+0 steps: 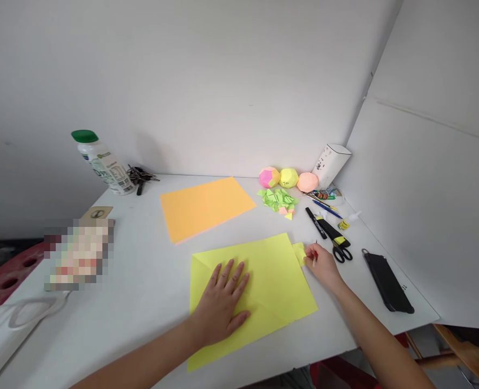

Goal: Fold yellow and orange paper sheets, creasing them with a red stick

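Note:
A large yellow sheet of paper (263, 270) with faint creases lies on the white table. My left hand (221, 308) rests flat on it, fingers spread. By the sheet's right edge, my right hand (323, 265) is closed in a pinch on a thin stick that looks like a pencil (314, 260). Its fingertips are beside a small yellow paper piece (299, 253), which sticks out at the sheet's right edge. Part of that piece is hidden by the fingers. Just beyond the right hand lie black-handled scissors (342, 252).
Orange paper (207, 208) lies farther back. Paper balls (288, 178) sit behind green paper scraps (277, 200). A black marker (316, 222), blue pen (327, 209) and black phone-like case (388, 283) are on the right. A green-capped bottle (105, 165) and keys (141, 175) stand back left.

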The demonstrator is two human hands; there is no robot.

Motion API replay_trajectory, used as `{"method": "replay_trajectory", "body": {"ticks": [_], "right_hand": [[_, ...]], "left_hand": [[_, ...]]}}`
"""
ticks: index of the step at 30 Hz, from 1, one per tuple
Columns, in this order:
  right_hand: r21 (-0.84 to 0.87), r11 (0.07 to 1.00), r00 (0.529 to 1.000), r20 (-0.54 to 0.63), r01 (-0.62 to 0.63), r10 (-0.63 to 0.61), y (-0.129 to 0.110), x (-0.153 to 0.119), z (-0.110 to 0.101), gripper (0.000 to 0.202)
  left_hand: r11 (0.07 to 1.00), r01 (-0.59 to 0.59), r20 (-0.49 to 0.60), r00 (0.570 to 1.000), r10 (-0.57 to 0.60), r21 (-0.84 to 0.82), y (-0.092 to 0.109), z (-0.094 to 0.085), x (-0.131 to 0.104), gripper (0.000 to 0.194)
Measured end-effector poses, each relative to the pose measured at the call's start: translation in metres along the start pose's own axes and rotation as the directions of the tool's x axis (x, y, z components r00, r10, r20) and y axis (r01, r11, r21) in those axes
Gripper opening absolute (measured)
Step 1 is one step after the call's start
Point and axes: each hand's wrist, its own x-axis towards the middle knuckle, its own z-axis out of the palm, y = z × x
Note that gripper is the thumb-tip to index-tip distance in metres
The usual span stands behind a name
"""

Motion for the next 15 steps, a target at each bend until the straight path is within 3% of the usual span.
{"method": "replay_trajectory", "body": {"ticks": [6, 9, 12, 13, 15], "right_hand": [[0.107, 0.993, 0.98, -0.196, 0.04, -0.018, 0.011, 0.004, -0.019, 0.009], [0.181, 0.976, 0.969, -0.233, 0.123, -0.078, 0.001, 0.014, -0.036, 0.014], [0.307, 0.921, 0.969, -0.129, 0.241, -0.211, -0.033, 0.02, -0.034, 0.017], [0.404, 0.87, 0.955, -0.034, 0.283, -0.295, -0.047, 0.021, -0.027, 0.014], [0.534, 0.799, 0.875, 0.205, 0.275, -0.438, -0.075, 0.018, -0.005, 0.009]], "left_hand": [[0.999, 0.015, 0.033, 0.999, -0.014, -0.029, 0.01, -0.001, 0.003, 0.075], [0.997, 0.01, 0.081, 0.997, -0.004, -0.076, 0.027, -0.003, 0.01, 0.077], [0.989, -0.012, 0.132, 0.991, 0.032, -0.145, 0.051, -0.006, 0.021, 0.077], [0.986, -0.014, 0.147, 0.988, 0.038, -0.165, 0.059, -0.008, 0.024, 0.078], [0.98, -0.02, 0.18, 0.982, 0.056, -0.197, 0.075, -0.01, 0.031, 0.078]]}}
